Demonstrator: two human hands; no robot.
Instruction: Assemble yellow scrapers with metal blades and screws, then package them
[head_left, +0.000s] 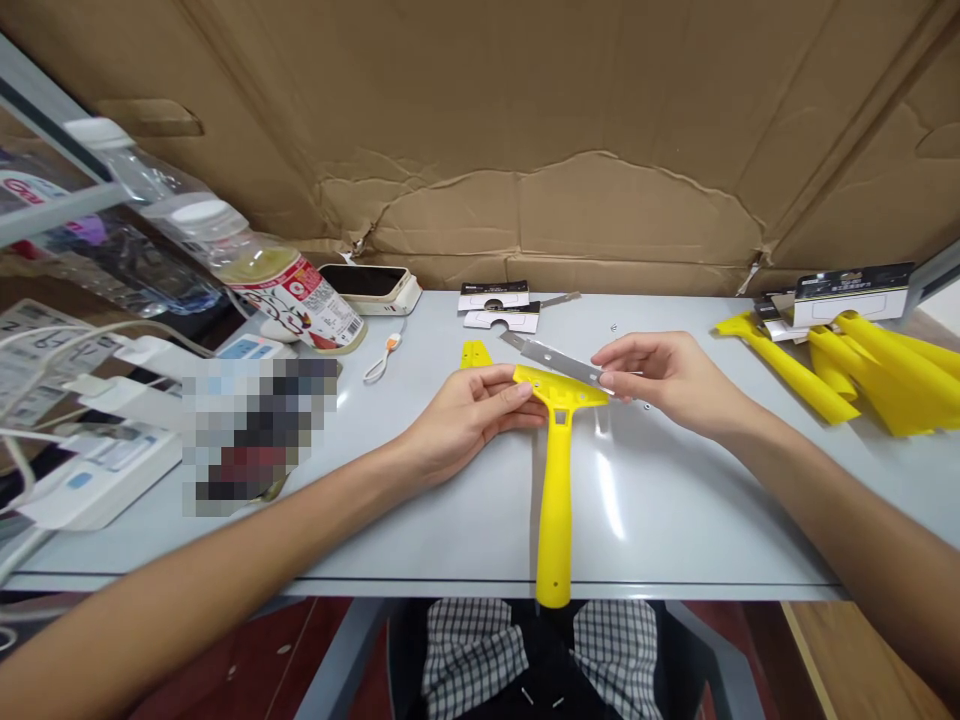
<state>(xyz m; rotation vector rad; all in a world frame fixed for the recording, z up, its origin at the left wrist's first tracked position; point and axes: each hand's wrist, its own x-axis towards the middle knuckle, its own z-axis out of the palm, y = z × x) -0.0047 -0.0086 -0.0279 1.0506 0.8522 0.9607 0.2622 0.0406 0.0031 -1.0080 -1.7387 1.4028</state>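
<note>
My left hand (476,415) grips the left end of the head of a yellow scraper handle (555,500), whose long grip points toward me past the table's front edge. Between the thumb and fingers of my right hand (660,380) is the right end of a flat grey metal blade (562,361). The blade lies at a slant just above the scraper's head; whether they touch is hard to tell. Behind my left hand a small yellow piece (475,354) rests on the table.
Several yellow scraper parts (877,375) and black-and-white cards (851,297) lie at right. Smaller cards (495,295) and a phone (367,285) sit at the back. Bottles (292,300), a white cable (381,362) and power strips (105,470) are at left. Cardboard (562,120) stands behind.
</note>
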